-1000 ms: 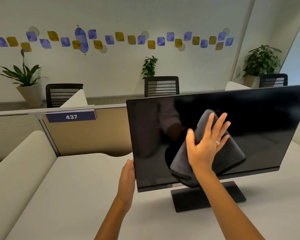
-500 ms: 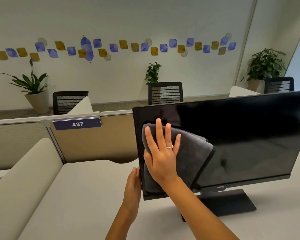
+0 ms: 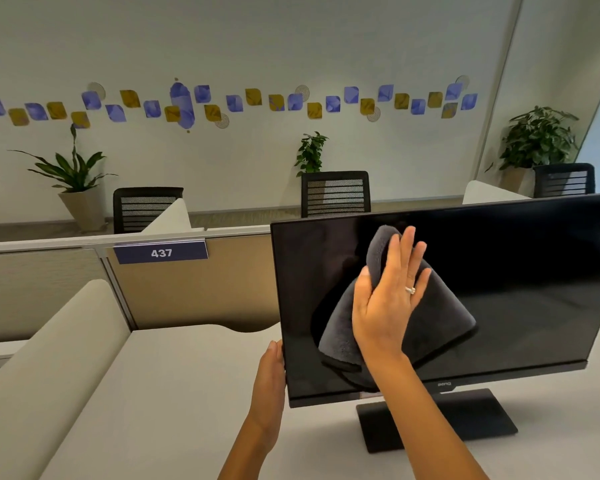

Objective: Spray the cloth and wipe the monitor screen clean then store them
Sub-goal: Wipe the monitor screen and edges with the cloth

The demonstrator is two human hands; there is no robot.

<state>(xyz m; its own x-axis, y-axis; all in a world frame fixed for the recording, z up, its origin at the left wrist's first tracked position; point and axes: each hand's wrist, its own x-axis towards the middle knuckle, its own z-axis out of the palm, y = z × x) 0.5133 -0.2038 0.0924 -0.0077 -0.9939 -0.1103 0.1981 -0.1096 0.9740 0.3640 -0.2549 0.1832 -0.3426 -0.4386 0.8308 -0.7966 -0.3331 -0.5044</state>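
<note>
Office cubicle, pale desk (image 3: 160, 393): a black monitor (image 3: 520, 292) stands at right. Left hand (image 3: 270, 386) grips its near-left edge; right hand (image 3: 390, 303), fingers flat, presses a grey cloth (image 3: 444, 317) against the screen's left-centre. Wiping underway; the right side likely needs covering next.

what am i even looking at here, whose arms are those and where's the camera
There is no machine here. A person wears a wide-angle camera on the head, so you look forward and down along their own two bare arms. The right hand lies flat, fingers spread, pressing a dark grey cloth against the black screen of a monitor. The left hand rests against the monitor's left edge, apparently to steady it. The monitor stands on a pale desk. Behind are a partition with a sign reading 437, office chairs and potted plants.
</note>
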